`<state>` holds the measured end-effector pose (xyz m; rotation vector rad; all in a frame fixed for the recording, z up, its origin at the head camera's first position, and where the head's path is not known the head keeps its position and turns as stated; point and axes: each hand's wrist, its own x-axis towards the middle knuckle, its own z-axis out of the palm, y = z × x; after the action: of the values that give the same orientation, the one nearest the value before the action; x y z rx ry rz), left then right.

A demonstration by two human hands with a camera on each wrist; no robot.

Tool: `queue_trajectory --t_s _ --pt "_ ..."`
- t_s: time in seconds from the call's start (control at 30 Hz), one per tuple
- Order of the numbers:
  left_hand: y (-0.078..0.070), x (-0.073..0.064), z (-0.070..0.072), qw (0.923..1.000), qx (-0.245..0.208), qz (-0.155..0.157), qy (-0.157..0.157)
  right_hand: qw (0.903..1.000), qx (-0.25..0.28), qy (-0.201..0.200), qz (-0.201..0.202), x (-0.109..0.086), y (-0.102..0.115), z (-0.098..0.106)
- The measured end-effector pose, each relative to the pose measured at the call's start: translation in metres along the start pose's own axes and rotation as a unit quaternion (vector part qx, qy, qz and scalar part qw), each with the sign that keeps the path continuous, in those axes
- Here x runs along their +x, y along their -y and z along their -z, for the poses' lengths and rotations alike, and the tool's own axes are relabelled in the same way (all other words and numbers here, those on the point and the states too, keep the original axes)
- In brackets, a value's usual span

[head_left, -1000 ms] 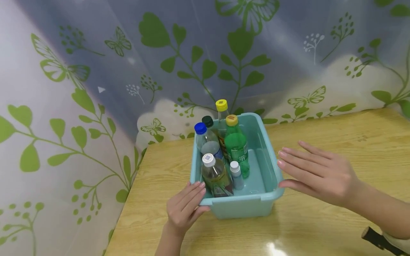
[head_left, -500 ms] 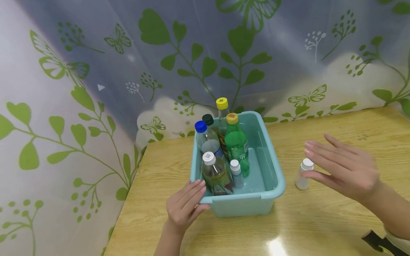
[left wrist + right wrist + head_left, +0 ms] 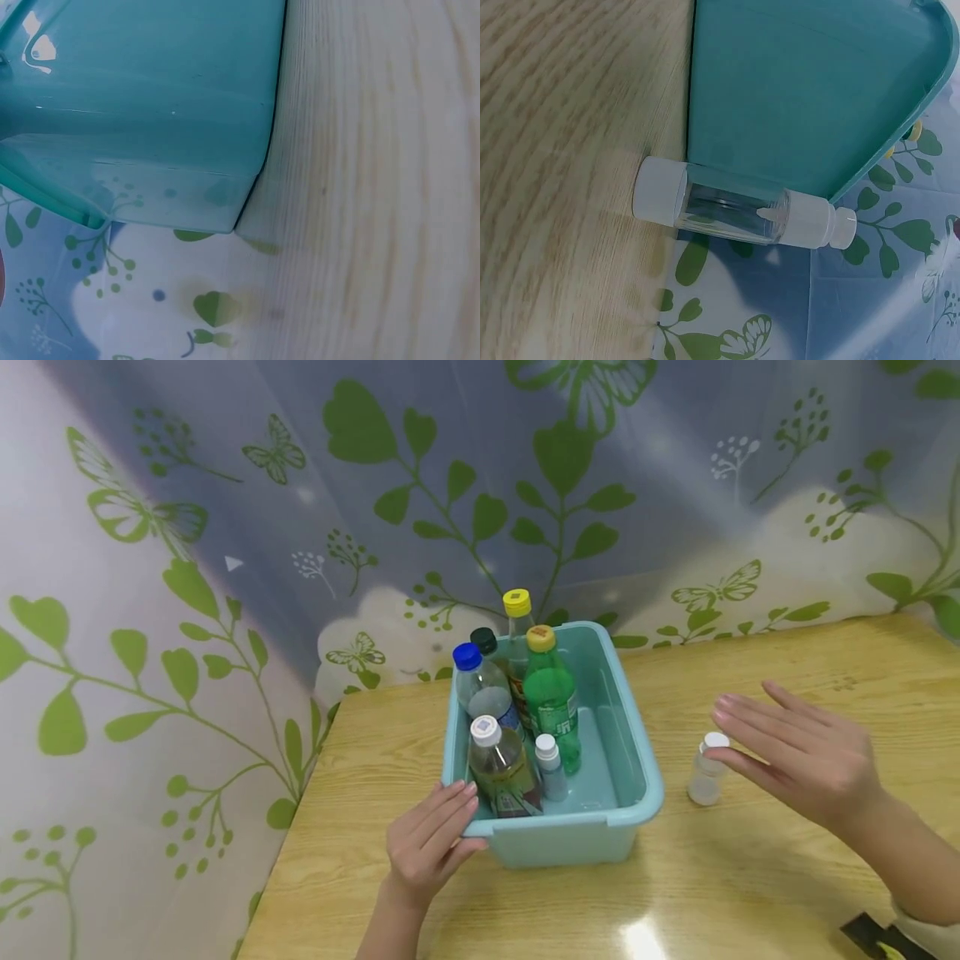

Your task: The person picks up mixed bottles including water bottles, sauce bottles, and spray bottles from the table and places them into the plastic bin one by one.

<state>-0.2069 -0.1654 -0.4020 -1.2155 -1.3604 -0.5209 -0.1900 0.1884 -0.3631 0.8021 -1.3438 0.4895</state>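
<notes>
A light-blue plastic tub (image 3: 622, 817) stands on the table, holding several upright bottles. At its near left corner my left hand (image 3: 427, 839) grips the rim, fingers over the edge and thumb against the front. To the right of the tub, a small clear bottle with a white top (image 3: 705, 783) stands upright on the table. Beside it my right hand (image 3: 813, 760) is held with straight fingers, its thumb overlapping the white top in the head view. In the right wrist view the small clear bottle (image 3: 731, 204) stands by the tub wall (image 3: 802, 90), with no fingers showing around it.
Inside the tub are a green bottle (image 3: 551, 697), a blue-capped bottle (image 3: 487, 697), a white-capped brown drink bottle (image 3: 506, 777), a yellow-capped bottle (image 3: 517, 603), a dark-capped one (image 3: 483, 641) and a small white-topped bottle (image 3: 551, 772). Patterned cloth (image 3: 420, 468) hangs behind the wooden table (image 3: 825, 652).
My right hand has moved right, away from the tub's rim, and the small bottle on the table has come into sight. My left hand stays at the tub's corner.
</notes>
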Motion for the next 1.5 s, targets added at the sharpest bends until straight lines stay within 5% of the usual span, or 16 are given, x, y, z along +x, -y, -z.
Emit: queue_trajectory --t_s 0.5,0.77,1.5 --pt "0.000 -0.003 0.001 0.9999 -0.008 0.007 0.003 0.9999 0.015 0.004 0.005 -0.017 -0.005 -0.004" --pt "0.000 -0.002 0.000 1.0000 -0.009 0.002 0.002 0.9975 0.009 0.070 -0.007 -0.027 -0.006 0.002" --pt "0.001 0.001 0.001 1.0000 -0.009 -0.001 0.003 0.9869 0.036 0.155 -0.029 -0.054 -0.022 0.011"
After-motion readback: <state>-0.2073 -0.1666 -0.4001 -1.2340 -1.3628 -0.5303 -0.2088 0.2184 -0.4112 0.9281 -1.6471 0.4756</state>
